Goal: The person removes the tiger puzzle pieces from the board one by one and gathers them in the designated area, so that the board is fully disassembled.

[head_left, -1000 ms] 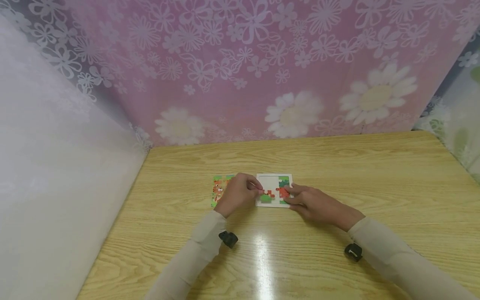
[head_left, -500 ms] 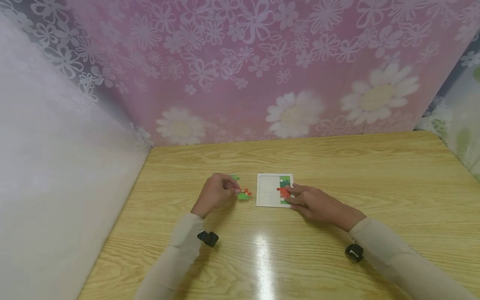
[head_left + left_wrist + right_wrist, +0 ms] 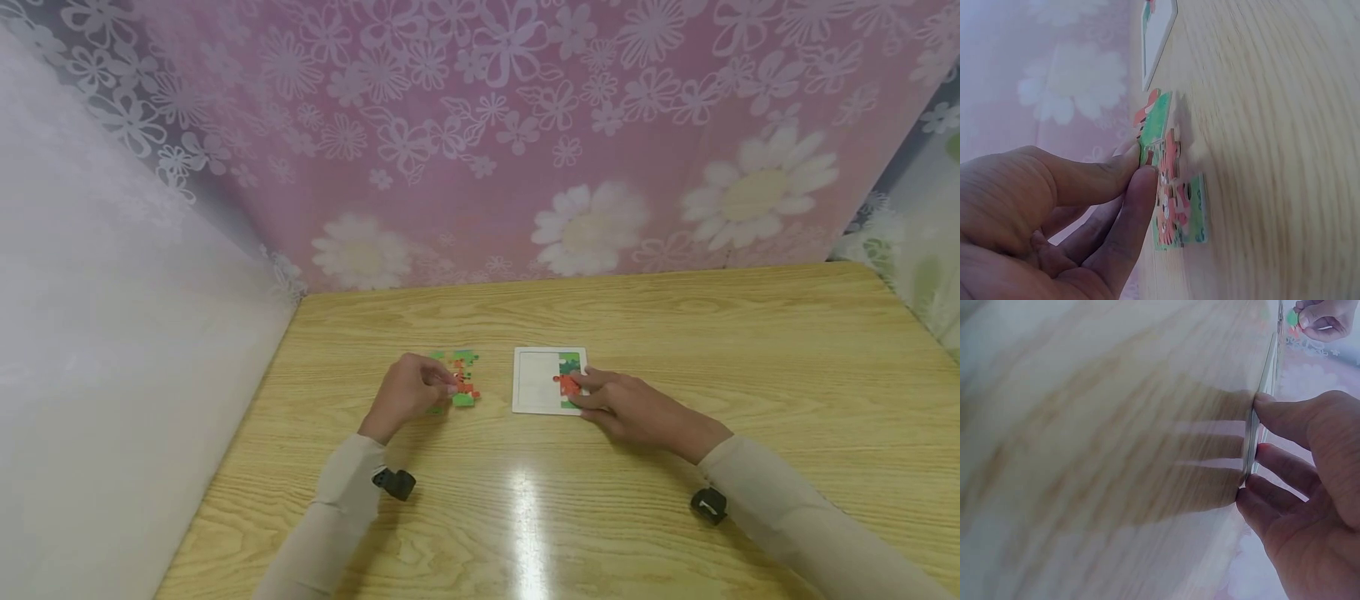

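While the wood table [image 3: 637, 517] spans the lower frame, right hand [image 3: 630, 407] holds the white tray [image 3: 537, 385], mid-frame, by its right edge. Left hand [image 3: 411, 390], left of centre beside loose pieces [image 3: 465, 356], pinches a green-red piece [image 3: 463, 401] jutting right of the grip.

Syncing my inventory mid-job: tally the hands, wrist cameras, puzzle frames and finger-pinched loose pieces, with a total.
Hands (left hand, right hand): 2
Wrist cameras: 2
Puzzle frame: 1
Pinched puzzle piece: 1
Total: 6
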